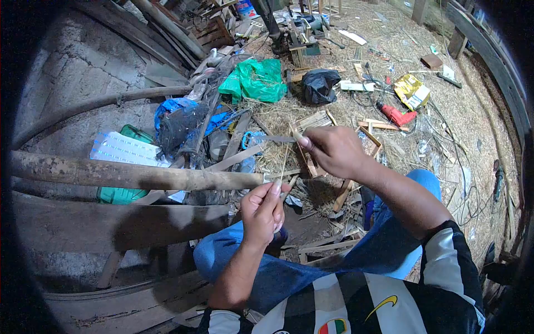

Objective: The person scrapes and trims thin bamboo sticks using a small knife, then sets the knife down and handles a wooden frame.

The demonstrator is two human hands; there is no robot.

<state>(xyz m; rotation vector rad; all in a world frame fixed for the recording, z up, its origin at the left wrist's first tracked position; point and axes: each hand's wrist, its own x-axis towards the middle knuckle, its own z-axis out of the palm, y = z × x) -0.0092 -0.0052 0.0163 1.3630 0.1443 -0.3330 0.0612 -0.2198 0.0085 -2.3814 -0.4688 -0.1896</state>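
My left hand point(260, 210) is closed around a thin light-coloured strip of wood point(284, 162), which sticks up from between thumb and forefinger. Above and to the right, my right hand point(336, 149) grips a knife point(278, 138). The blade points left, close to the upper end of the strip; whether they touch I cannot tell. Part of the knife's handle is hidden by my fingers. A thick bamboo pole point(139, 173) ends just left of my left hand. Below my right hand, small wooden frames point(314, 167) lie on the ground.
A green plastic bag point(256, 80) and a black bag point(320, 86) lie ahead. To the right are a red power drill point(396, 114), a yellow packet point(411, 92) and loose cables. A wooden bench point(119, 222) stands at the left. Wood shavings cover the ground.
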